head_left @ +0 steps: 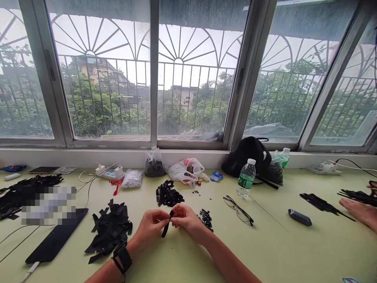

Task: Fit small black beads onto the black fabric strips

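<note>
My left hand and my right hand meet above the table, both with fingers pinched on one short black fabric strip. One end of the strip hangs below the fingertips and the other pokes up between them. Whether a small part is also between the fingers is hidden. A black watch sits on my left wrist. Left of my hands lies a loose pile of black strips; a smaller pile of folded black strips is just beyond them. Small dark round pieces are heaped beside my right hand.
Eyeglasses and a water bottle stand to the right, near a black bag. A dark tablet with a cable lies left. Plastic bags line the window. At far right, another person's hand is near black strips.
</note>
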Available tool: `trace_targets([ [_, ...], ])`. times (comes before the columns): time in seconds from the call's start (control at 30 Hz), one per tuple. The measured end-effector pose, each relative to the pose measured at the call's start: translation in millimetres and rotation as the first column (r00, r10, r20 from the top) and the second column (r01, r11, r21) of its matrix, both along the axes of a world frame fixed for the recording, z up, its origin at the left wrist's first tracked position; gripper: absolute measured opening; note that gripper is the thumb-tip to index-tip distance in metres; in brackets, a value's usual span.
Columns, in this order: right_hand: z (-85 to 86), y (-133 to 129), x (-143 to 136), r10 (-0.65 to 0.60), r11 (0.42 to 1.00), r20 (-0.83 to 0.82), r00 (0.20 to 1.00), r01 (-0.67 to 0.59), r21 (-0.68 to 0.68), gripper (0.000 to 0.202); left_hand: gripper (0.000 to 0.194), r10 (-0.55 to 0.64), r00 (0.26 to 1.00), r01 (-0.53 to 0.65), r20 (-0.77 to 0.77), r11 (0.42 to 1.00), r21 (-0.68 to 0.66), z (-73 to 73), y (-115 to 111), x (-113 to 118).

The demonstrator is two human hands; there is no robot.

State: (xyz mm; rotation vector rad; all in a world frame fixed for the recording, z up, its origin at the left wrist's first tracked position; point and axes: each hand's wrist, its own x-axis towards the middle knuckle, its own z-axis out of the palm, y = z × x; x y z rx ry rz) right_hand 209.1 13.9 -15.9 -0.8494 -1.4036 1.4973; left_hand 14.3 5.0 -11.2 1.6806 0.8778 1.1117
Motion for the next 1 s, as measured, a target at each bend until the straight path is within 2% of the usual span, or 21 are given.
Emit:
trace_targets([
  [0.2, 3.5, -1.4, -1.6, -0.007, 1.000, 0.028, 1.000, 0.007, 0.009, 0.036, 0.026, -0.055, 0.996, 0.058, 0.069, 0.997, -0.041, -4.0, 3.3, 1.0],
  [0.37, 4.9, -2.9, -3.4, -0.009, 0.999, 0.042, 0.999, 0.008, 0.032, 0.033, 0.029, -0.036, 0.997, 0.038, 0.067, 0.999, -0.034, -9.5, 4.5, 2.4],
  [0.6, 0.2, -0.5, -1.8, -0.011, 0.999, 0.036, 0.999, 0.010, 0.031, 0.035, 0.025, -0.039, 0.996, 0.042, 0.079, 0.998, -0.037, -5.0, 4.4, 1.9],
  [0.8, -2.1, 1.6, -0.7, -0.026, 0.999, 0.025, 0.999, 0.025, 0.030, 0.037, 0.021, 0.001, 0.997, 0.002, 0.072, 0.999, -0.039, -3.8, 5.3, 0.4],
  [1.0, 1.4, 0.3, -1.6, -0.023, 0.999, 0.026, 0.999, 0.022, 0.032, 0.042, 0.025, -0.068, 0.990, 0.074, 0.123, 0.996, -0.043, -7.9, 6.6, 0.7],
])
